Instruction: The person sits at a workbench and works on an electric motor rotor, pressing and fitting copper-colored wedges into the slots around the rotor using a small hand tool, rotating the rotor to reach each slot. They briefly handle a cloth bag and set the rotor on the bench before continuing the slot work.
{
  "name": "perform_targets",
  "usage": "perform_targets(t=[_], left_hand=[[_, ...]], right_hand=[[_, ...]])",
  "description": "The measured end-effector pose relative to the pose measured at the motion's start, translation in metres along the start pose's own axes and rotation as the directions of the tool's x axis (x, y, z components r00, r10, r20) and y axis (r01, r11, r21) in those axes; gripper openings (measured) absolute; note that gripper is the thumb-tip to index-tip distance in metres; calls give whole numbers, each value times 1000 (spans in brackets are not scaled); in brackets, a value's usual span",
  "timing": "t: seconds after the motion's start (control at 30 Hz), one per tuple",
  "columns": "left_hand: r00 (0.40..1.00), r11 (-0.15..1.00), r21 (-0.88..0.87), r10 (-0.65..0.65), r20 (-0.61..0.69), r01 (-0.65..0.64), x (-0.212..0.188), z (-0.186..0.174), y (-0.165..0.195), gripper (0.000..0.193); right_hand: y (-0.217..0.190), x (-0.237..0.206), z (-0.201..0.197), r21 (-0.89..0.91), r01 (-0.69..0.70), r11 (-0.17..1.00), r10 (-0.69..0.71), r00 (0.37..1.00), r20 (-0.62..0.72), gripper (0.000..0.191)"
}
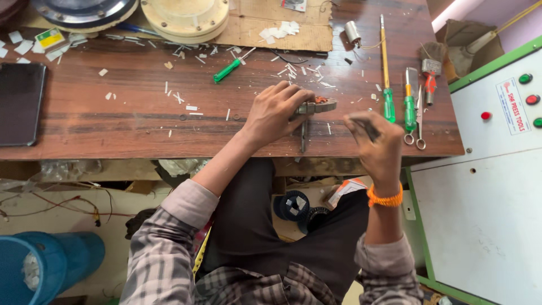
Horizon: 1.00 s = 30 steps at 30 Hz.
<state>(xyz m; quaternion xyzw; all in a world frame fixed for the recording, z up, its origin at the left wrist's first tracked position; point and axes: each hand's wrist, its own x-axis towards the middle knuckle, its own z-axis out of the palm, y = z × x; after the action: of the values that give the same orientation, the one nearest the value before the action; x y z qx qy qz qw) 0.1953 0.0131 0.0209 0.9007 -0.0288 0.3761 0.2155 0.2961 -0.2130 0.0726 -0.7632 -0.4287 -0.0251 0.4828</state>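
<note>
The left hand (274,110) is laid palm-down on the wooden worktop (130,107), its forearm stretched forward from a rolled plaid sleeve. Its fingers (293,93) are curled closed around a small metal motor part (317,105) with copper-coloured windings, which is pressed against the worktop near the front edge. A dark slim rod (304,134) is seen just below that part, pointing toward the edge.

The right hand (377,144) is raised above the front edge of the worktop, to the right of the motor part and apart from it. It is blurred; its fingers (361,125) are closed on a thin dark tool (370,130), whose kind cannot be told. An orange thread band (385,199) is worn on that wrist, and the forearm is bent up from the lap.

Just right of the hands, two green-handled screwdrivers (389,101) and a pair of scissors (419,121) are laid side by side, with a red-handled tool (431,82) beyond them. A further green-handled screwdriver (227,70) lies well behind the left hand among scattered white paper scraps (291,70). A dark phone (21,101) rests at the far left of the worktop, and a cream round flange (185,17) stands at the back. A blue bucket (48,262) stands on the floor at lower left.
</note>
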Motion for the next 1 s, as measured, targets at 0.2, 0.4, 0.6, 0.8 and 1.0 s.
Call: perform_targets(t=[0.2,0.4,0.6,0.8,1.0], left_hand=[[999,999,27,25,-36,-24,-1,2,2,37],[996,993,-83,-79,51,83,7,-8,3,43],[769,704,-311,-584,260,639,34,11,-15,45],[786,649,-452,-440,434,612,44,34,-50,27],[829,652,-547,-248,501,525,32,14,-61,18]], right_hand=[[-16,54,18,-132,36,991,-32,999,28,8],[3,98,40,-148,195,969,-179,977,115,9],[20,122,56,-317,158,935,-84,969,233,15],[9,107,49,-362,145,921,-69,974,214,13],[-27,67,37,-317,35,948,47,968,246,18]])
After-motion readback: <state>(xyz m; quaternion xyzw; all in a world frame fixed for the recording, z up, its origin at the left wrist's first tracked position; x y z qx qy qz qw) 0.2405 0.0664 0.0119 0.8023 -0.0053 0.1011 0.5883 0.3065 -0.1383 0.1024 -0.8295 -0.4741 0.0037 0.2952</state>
